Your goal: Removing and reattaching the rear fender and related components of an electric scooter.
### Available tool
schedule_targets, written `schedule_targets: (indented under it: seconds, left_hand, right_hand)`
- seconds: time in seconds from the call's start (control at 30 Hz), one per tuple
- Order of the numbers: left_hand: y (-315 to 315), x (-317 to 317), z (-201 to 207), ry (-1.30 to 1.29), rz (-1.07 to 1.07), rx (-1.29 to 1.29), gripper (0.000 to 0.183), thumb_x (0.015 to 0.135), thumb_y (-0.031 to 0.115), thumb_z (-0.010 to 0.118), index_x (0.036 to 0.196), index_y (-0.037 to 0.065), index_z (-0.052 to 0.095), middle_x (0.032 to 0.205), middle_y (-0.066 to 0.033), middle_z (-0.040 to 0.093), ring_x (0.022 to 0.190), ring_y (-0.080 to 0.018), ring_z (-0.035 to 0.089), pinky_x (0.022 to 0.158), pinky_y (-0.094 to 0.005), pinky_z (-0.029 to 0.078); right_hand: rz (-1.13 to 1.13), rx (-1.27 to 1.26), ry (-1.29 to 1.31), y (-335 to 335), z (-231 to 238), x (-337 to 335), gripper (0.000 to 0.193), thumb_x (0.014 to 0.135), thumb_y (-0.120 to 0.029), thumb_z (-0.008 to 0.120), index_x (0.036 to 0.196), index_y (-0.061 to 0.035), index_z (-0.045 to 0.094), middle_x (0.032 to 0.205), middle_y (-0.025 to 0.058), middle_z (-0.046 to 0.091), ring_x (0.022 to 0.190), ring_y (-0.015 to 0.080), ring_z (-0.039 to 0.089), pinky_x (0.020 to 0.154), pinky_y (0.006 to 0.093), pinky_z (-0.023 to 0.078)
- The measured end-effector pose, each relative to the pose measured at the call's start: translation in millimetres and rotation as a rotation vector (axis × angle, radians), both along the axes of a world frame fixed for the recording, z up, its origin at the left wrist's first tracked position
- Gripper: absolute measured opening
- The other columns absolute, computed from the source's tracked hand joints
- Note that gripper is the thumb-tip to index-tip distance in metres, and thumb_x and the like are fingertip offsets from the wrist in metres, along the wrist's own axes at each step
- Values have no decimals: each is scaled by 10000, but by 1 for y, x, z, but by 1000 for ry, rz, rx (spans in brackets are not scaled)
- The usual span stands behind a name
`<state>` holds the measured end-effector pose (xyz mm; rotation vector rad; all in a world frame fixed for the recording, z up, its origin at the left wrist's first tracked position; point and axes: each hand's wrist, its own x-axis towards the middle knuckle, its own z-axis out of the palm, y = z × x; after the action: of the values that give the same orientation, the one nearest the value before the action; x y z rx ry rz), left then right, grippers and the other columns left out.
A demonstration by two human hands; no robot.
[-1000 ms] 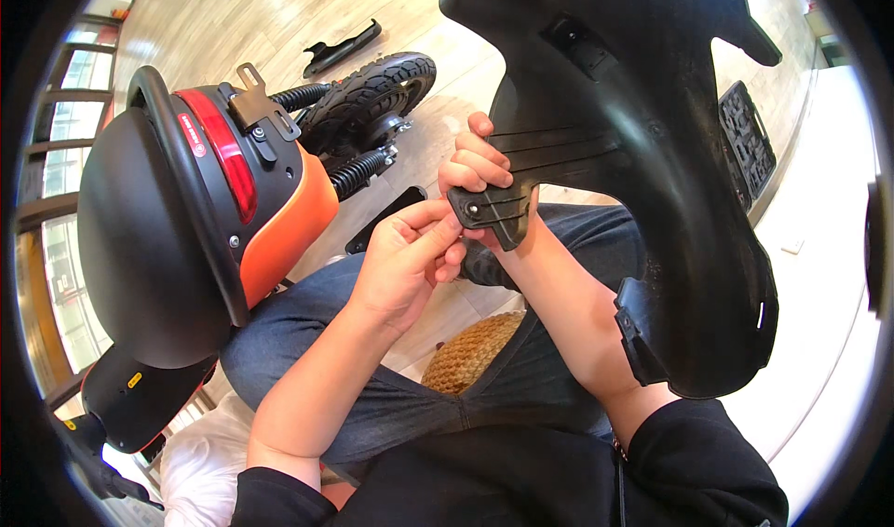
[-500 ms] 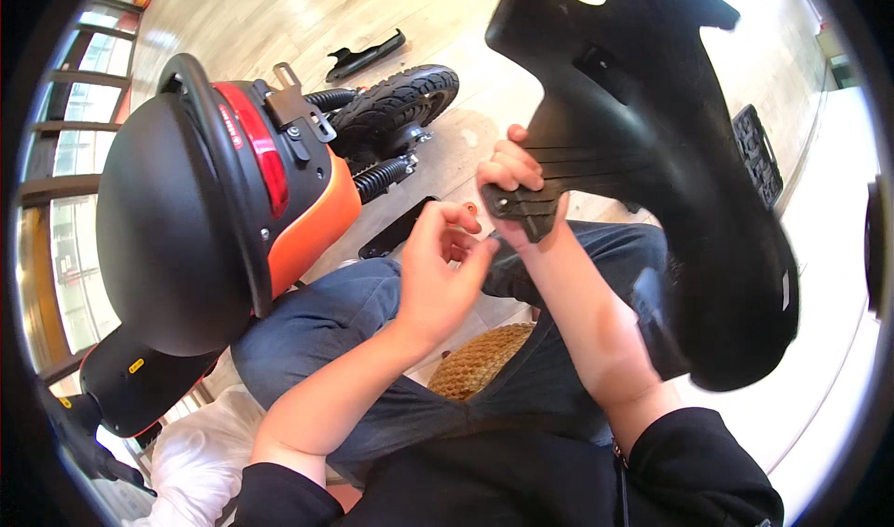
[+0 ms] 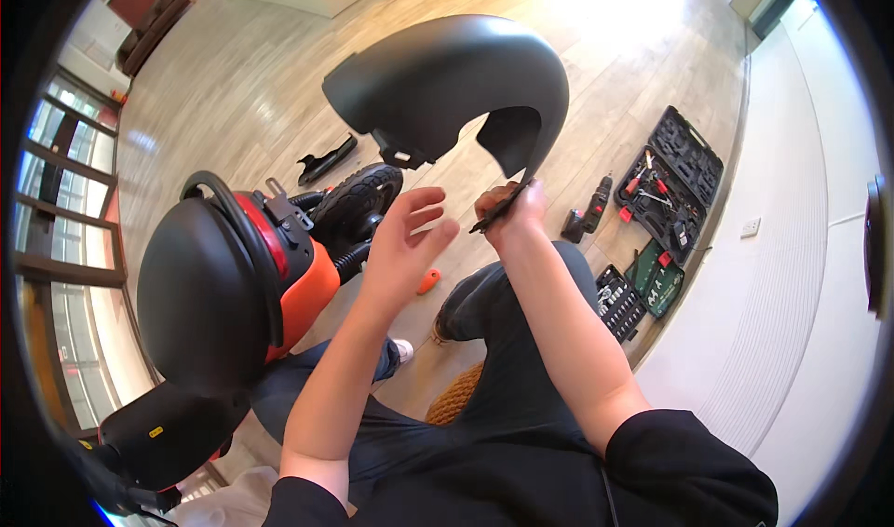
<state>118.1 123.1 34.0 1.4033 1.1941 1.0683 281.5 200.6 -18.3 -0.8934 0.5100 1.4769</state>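
Observation:
A large matte black mudguard (image 3: 466,71) is raised in front of me with its curved outer face up. My right hand (image 3: 517,215) grips its narrow end, fingers wrapped round the flat tab. To the left, my left hand (image 3: 407,243) is held up with its fingers apart, touching nothing. Close beyond the left hand is the rear wheel (image 3: 358,206) of a black and orange scooter (image 3: 200,290), which has a red tail light (image 3: 264,234) and a metal bracket (image 3: 289,209) behind the seat.
A black trim piece (image 3: 326,161) lies on the floor past the wheel, an orange piece (image 3: 428,280) near my left forearm. On the right are a cordless drill (image 3: 589,212), an open black tool case (image 3: 670,187), a green socket set (image 3: 656,280) and a white wall (image 3: 745,341).
The mudguard has swung from the right to the far middle and turned, showing its outer face. My right hand keeps its hold. The left hand's fingers have spread, and the view has tilted farther ahead.

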Motion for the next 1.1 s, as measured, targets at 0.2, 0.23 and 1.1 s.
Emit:
schedule_targets:
  seconds: [0.2,0.23,1.1]
  left_hand:
    - [64,56,9,-158,-347,-198,683,980,402,677,1499,19,450,1462,-132,556,1328,-254,542,1083,-369,419]
    - [73,64,10,-210,-351,-224,663,990,399,666,1493,22,455,1440,-121,569,1308,-230,552,1067,-352,433]
    - [101,143,-44,-900,155,-417,118,972,118,702,1044,25,714,1027,-88,745,892,-186,712,767,-332,599]
  right_hand:
    - [-28,85,-241,4,10,15,489,1083,-448,323,1143,-50,600,1003,121,632,902,271,646,790,416,566]
    - [-6,115,-334,1,13,17,538,1098,-449,285,1207,-15,585,1094,141,646,974,277,660,854,408,559]
    - [538,98,-1548,-17,-428,244,990,599,-271,981,1412,-62,455,1241,171,634,1148,312,623,989,445,492]
